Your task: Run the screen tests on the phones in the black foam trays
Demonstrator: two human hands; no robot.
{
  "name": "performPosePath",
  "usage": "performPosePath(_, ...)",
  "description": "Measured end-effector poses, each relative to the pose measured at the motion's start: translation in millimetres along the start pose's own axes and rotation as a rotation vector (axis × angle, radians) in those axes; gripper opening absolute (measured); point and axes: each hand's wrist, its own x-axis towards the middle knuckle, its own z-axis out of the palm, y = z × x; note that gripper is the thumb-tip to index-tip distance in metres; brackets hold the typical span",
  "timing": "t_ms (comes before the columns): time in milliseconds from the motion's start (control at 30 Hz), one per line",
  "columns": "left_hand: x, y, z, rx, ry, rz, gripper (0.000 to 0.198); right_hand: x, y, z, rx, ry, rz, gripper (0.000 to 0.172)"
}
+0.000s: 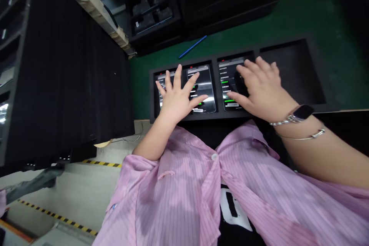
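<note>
A long black tray (216,84) lies across the green table, with lit screens showing text lines in its compartments. My left hand (178,96) is spread over the left screen (161,103) and the middle screen (209,88). Its fingers are apart and hold nothing. Over the right-hand screen (226,84) reaches my right hand (259,88), its thumb near the lower part of the glass. Those fingers are stretched out too, with nothing between them. Whether any fingertip touches glass I cannot tell. The tray's right compartment (294,73) shows a dark bare bottom.
A blue pen (192,47) lies on the green tabletop (325,15) behind the tray. Farther back stands a black compartmented tray (151,4) holding dark items. Black shelving (72,65) rises at the left. Someone's leg (34,184) shows at the lower left.
</note>
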Motion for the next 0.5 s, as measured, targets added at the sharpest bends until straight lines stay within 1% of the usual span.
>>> performPosePath(67,5.9,4.1,-10.4,0.045,-0.114,-0.036,0.072,-2.1,-2.6,-9.8,-0.035,-0.057,-0.086,0.081)
performPosePath(100,2.4,6.2,-20.0,0.064,-0.188,-0.020,0.064,-6.2,-4.1,-19.9,-0.017,-0.064,-0.152,0.076)
performPosePath(167,-15.2,11.0,-47.0,0.051,-0.350,0.104,0.052,-18.0,-7.2,-48.4,0.091,-0.029,-0.294,0.057)
performPosePath(200,-26.9,13.3,-62.6,0.001,-0.439,0.204,0.053,-24.3,-8.8,-64.8,0.169,-0.005,-0.350,0.045)
performPosePath(233,-38.7,15.3,-77.9,-0.063,-0.500,0.309,0.057,-30.2,-10.1,-80.8,0.215,0.018,-0.391,0.036)
performPosePath(267,-49.4,16.8,-91.8,-0.101,-0.509,0.387,0.059,-35.0,-11.1,-95.1,0.246,0.030,-0.408,0.030)
performPosePath(300,-58.1,17.7,-103.1,-0.130,-0.492,0.446,0.061,-38.7,-11.6,-106.5,0.258,0.034,-0.414,0.028)
performPosePath(333,-64.3,18.0,-111.0,-0.135,-0.443,0.476,0.061,-41.1,-11.6,-114.3,0.256,0.039,-0.404,0.027)
performPosePath(367,-68.0,17.9,-114.9,-0.122,-0.382,0.479,0.060,-42.5,-11.1,-118.0,0.250,0.038,-0.386,0.027)
performPosePath(433,-69.3,16.9,-111.1,-0.066,-0.273,0.434,0.056,-43.5,-8.8,-113.5,0.218,0.033,-0.352,0.031)
performPosePath(500,-66.0,16.0,-94.8,0.013,-0.206,0.356,0.057,-44.4,-5.8,-96.5,0.165,0.031,-0.321,0.037)
